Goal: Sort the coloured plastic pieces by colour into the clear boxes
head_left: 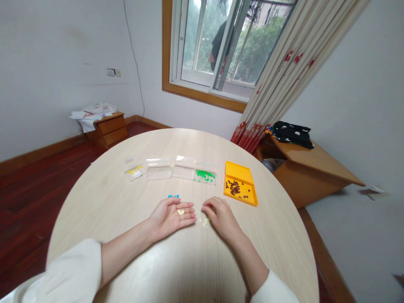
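My left hand (172,216) is held palm up above the table, its fingers extended. A small heap of pale yellow pieces (181,212) rests on it near the base of the fingers. To its right, my right hand (221,216) has thumb and forefinger pinched together; anything between the tips is too small to make out. Loose pale yellow pieces (204,222) lie on the table between the hands, beside the right fingers. Just beyond the left thumb is a little group of blue pieces (173,196), partly hidden by that hand.
Across the round table (151,269) stand an open clear case (134,173) with yellow pieces, another clear case (158,170), a third clear case (184,172), and a clear box (214,179) of green pieces. An orange case (255,198) with brown pieces lies open at right.
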### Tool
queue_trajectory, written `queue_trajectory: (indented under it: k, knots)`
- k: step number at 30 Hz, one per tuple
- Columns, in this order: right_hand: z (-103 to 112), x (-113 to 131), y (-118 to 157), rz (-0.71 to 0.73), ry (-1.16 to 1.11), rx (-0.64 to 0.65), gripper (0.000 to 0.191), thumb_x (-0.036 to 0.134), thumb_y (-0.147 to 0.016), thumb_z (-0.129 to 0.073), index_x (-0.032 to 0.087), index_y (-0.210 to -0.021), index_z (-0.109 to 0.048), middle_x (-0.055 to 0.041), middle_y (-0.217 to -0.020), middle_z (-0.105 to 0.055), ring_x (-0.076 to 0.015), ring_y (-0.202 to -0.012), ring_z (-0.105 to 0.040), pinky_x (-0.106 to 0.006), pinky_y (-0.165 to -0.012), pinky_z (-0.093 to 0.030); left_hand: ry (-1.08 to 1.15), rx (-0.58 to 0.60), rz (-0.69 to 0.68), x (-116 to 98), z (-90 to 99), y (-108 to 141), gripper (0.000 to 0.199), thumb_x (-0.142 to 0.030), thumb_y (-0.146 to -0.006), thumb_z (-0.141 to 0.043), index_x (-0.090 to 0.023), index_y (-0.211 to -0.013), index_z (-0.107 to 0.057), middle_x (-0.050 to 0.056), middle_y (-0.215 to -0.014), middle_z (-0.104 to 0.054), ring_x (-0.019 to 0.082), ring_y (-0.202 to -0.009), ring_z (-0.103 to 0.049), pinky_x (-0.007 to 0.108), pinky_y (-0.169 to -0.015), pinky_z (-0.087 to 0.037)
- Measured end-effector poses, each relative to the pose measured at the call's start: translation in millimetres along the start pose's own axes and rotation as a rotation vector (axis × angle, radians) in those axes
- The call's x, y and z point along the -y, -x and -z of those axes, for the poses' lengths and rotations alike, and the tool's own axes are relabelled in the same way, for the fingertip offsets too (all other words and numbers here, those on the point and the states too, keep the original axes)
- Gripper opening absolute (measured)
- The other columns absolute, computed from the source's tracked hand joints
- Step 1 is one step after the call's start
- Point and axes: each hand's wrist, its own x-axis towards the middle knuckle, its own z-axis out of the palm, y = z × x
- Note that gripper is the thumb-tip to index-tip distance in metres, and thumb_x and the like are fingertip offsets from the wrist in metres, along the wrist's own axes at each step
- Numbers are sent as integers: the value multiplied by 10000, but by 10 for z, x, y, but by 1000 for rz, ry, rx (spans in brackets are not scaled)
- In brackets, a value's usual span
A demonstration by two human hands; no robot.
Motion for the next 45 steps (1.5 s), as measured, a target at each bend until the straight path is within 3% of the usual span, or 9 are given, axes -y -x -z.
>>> queue_trajectory:
  k: [4, 11, 19, 24, 27, 30, 33, 45]
  knots:
    - [-21, -32, -1, -39, -125, -109, 124, 222, -824, -513, 188, -821, -633, -44, -778, -685, -181, -734, -620, -301, -698, -460, -1, -7, 10, 6, 8, -3, 284, -190, -785, -403, 18, -894, -564, 179, -706, -637, 222, -703, -641, 375, -843, -457]
    - [-34, -20, 27, 62, -226, -244, 170, 212, -820, -526, 200, -926, -658, -54, -874, -701, -174, -791, -643, -301, -748, -503, -1, 20, 34, -3, 15, -17, 324, -215, -785, -412, 38, -915, -566, 200, -752, -649, 245, -768, -650, 383, -895, -421]
    - [-5, 209, 104, 303, -266, -218, 263, 169, -827, -547, 223, -1076, -609, -57, -903, -687, -169, -823, -618, -316, -734, -501, -11, 155, 99, 36, 54, -2, 391, -277, -785, -453, 55, -954, -573, 229, -855, -659, 277, -825, -648, 398, -915, -392]
    - [-6, 160, 70, 246, -199, -263, 215, 168, -839, -529, 207, -1030, -621, -65, -893, -679, -183, -842, -599, -346, -757, -471, -30, 115, 94, 10, 41, -10, 362, -261, -793, -428, 44, -886, -599, 209, -777, -653, 256, -749, -644, 386, -817, -452]
    - [-18, 91, 38, 152, -89, -174, 143, 146, -817, -552, 185, -912, -650, -67, -855, -674, -194, -826, -586, -351, -749, -445, -8, 63, 65, -28, 41, -18, 264, -203, -786, -411, -47, -674, -592, 98, -561, -574, 151, -511, -562, 270, -565, -470]
    - [-46, 57, 28, 94, 7, -24, 112, 140, -775, -607, 185, -863, -660, -59, -864, -665, -199, -849, -574, -351, -771, -413, 16, 81, 69, -63, 37, -9, 284, -177, -770, -409, -114, -502, -480, -4, -422, -380, 65, -349, -349, 156, -354, -270]
    - [-70, 55, 33, 58, 53, 55, 104, 162, -780, -614, 194, -862, -668, -52, -857, -663, -190, -856, -572, -337, -775, -386, 13, 87, 79, -75, 19, 9, 302, -173, -764, -400, -128, -466, -422, -28, -417, -297, 47, -339, -255, 137, -334, -178]
    - [-149, 47, 44, 47, 60, 87, 100, 126, -802, -585, 188, -809, -663, -30, -818, -673, -167, -822, -573, -310, -767, -346, 29, -14, 22, -58, -2, -11, 278, -155, -767, -382, -139, -489, -392, -39, -435, -261, 47, -359, -215, 139, -341, -172]
